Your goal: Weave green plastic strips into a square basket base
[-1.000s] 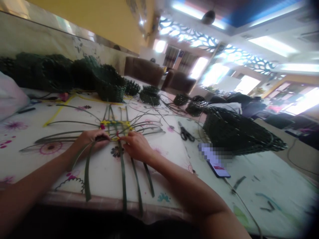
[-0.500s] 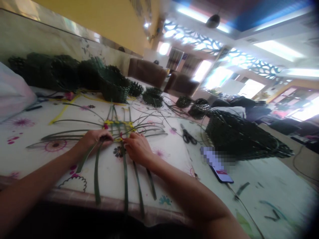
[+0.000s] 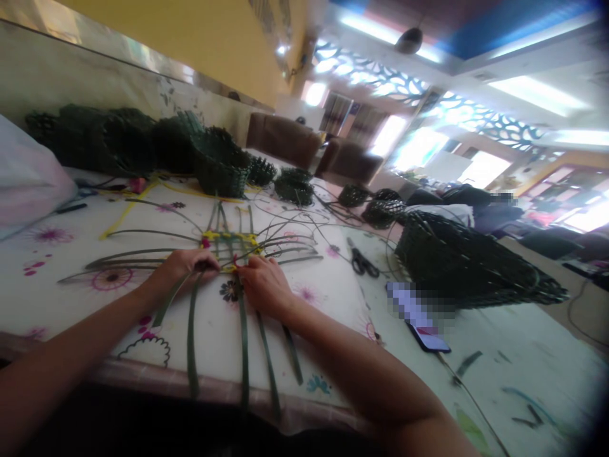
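A flat piece of weaving (image 3: 231,238) lies on the flowered tablecloth, made of dark green strips with a yellow strip around its edge. Loose green strips (image 3: 192,343) fan out from it on all sides, some hanging toward the table's front edge. At its near left corner my left hand (image 3: 193,263) is closed, with a green strip pinched in the fingers. My right hand (image 3: 266,282) is closed at the near edge, its fingertips on a green strip beside a small red tie (image 3: 236,259). The fingers partly hide what they grip.
Dark green woven baskets (image 3: 221,162) line the back of the table. A large basket (image 3: 466,263) lies on its side at the right. Scissors (image 3: 364,261), a phone (image 3: 421,324) with a cable and strip scraps are at the right. A pale bag (image 3: 33,174) sits at the left.
The whole view has shifted slightly. Both hands keep nearly the same place and grip at the near edge of the weaving.
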Motion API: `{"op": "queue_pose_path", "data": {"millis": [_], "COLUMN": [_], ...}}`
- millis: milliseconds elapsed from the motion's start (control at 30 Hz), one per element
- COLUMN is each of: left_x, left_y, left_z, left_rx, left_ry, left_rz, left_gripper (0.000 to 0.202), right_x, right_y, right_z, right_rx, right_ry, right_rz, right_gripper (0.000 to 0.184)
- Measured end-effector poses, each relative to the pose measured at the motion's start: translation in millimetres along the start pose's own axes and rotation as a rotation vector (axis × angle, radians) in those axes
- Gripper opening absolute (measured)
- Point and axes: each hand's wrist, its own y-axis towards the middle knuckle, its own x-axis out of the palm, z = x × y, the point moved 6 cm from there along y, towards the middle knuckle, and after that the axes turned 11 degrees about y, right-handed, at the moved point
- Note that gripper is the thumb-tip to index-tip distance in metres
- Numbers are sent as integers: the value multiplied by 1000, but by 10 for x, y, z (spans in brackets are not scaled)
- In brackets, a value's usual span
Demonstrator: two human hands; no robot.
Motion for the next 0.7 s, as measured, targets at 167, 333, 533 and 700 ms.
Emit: {"op": "queue_pose_path", "data": {"millis": [167, 333, 533, 700], "left_x": [17, 31, 3, 0], "left_y": [-1, -4, 10, 28], "left_z": [-11, -15, -4, -31], "left_rx": [9, 12, 11, 0], "left_ry": [15, 40, 53, 31], "left_rz": [0, -9, -13, -10], "left_gripper": [28, 28, 26, 28], "right_x": [15, -1, -159, -335], "right_y": [-2, 5, -111, -369], "right_z": [-1, -42, -208, -472], "right_rx": [28, 61, 18, 18], "right_ry": [-7, -2, -74, -139], "right_rz": [-7, -27, -9, -248], "right_gripper": [33, 33, 24, 20]}}
